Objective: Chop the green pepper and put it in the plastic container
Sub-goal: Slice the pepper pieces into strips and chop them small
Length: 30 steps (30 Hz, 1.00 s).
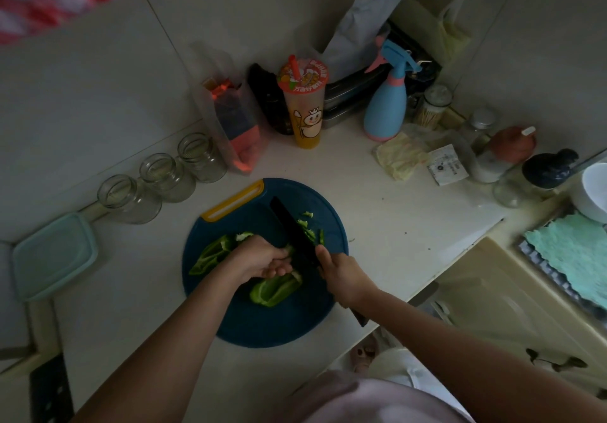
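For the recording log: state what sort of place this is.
Most likely a home kitchen. A person chops green pepper with a knife on a round blue cutting board, on a tiled-in countertop crowded with glass jars and a spray bottle.

Showing as smooth, matt plastic: blue cutting board (pixel 262 317) and lidded plastic container (pixel 54 255). Gleaming as clear glass: three jars (pixel 164 176). Looking glossy-skinned: green pepper (pixel 272 289). Lying rough and fluffy: teal cloth (pixel 571 251). Appearing smooth and pale: bench (pixel 377 212).
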### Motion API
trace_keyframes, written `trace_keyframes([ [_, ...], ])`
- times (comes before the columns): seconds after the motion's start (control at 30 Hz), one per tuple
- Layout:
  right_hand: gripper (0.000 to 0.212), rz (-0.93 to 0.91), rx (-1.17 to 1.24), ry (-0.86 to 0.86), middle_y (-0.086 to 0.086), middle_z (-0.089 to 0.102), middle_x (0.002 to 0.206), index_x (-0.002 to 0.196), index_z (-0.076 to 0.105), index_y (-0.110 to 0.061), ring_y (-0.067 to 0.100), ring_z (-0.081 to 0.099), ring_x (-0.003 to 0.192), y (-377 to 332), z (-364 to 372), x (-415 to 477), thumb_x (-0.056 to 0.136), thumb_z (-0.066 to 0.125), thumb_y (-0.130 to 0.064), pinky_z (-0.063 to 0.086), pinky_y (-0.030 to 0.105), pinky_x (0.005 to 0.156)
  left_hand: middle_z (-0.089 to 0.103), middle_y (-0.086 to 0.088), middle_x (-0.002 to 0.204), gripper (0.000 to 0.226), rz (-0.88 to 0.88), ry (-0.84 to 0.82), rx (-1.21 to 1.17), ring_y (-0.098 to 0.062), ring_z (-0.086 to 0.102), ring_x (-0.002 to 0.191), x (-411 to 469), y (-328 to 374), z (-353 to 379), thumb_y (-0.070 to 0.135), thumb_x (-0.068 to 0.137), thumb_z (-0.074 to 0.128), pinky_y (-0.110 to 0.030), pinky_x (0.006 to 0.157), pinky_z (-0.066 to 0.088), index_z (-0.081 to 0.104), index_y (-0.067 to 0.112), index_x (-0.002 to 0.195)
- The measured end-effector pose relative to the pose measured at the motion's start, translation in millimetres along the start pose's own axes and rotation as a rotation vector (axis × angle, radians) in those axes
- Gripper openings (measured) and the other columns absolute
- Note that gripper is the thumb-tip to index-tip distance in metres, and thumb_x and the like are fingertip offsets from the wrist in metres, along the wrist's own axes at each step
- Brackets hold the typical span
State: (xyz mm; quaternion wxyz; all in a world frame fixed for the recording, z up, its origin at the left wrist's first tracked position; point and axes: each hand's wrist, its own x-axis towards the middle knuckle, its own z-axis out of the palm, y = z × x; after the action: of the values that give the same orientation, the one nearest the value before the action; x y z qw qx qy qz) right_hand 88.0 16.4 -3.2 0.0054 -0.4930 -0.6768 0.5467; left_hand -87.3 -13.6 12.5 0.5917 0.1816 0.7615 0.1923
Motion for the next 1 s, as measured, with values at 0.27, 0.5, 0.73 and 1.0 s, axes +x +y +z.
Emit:
trace_keyframes([
  [0.27,0.067,-0.076,-0.106,-0.021,0.021,0.06,0.078,0.081,0.055,0.006,0.022,0.053,0.066,10.0,-6.0,-10.2,0.1,0.023,-0.05,0.04,0.029,0.065,0.067,-0.004,0.052,0.02,-0.035,0.033,0.051,-0.005,0.057,0.04,1.8,4.8,11.8,0.012,0.091,0.057,-0.014,0.039,0.041,0.065,-0.001,0.079],
  [0.5,0.048,-0.161,-0.263,0.012,-0.002,0.043,0.059,0.063,0.037,-0.02,0.017,0.045,0.058,7.3,2.6,-14.5,0.101,0.023,-0.046,0.034,0.029,0.063,0.066,-0.003,0.051,0.02,-0.044,0.05,0.095,-0.005,0.055,0.039,0.6,6.7,12.6,0.011,0.09,0.055,-0.014,0.039,0.038,0.065,0.002,0.076],
  [0.73,0.05,-0.129,-0.174,-0.002,0.0,0.041,0.056,0.061,0.035,-0.017,0.011,0.039,0.05,4.6,4.1,-12.1,0.103,0.023,-0.041,0.032,0.029,0.062,0.063,-0.001,0.048,0.021,-0.041,0.057,0.128,-0.004,0.051,0.035,4.4,5.8,12.9,0.011,0.09,0.055,-0.014,0.037,0.035,0.065,0.004,0.073],
  [1.0,0.047,-0.15,-0.269,0.044,0.004,0.052,0.069,0.072,0.045,-0.02,0.029,0.057,0.069,-4.1,21.8,4.8,0.102,0.019,-0.044,0.044,0.039,0.065,0.065,0.0,0.05,0.022,-0.033,0.058,0.124,-0.005,0.052,0.039,4.3,3.9,12.0,0.013,0.088,0.057,-0.015,0.04,0.035,0.065,0.007,0.067],
])
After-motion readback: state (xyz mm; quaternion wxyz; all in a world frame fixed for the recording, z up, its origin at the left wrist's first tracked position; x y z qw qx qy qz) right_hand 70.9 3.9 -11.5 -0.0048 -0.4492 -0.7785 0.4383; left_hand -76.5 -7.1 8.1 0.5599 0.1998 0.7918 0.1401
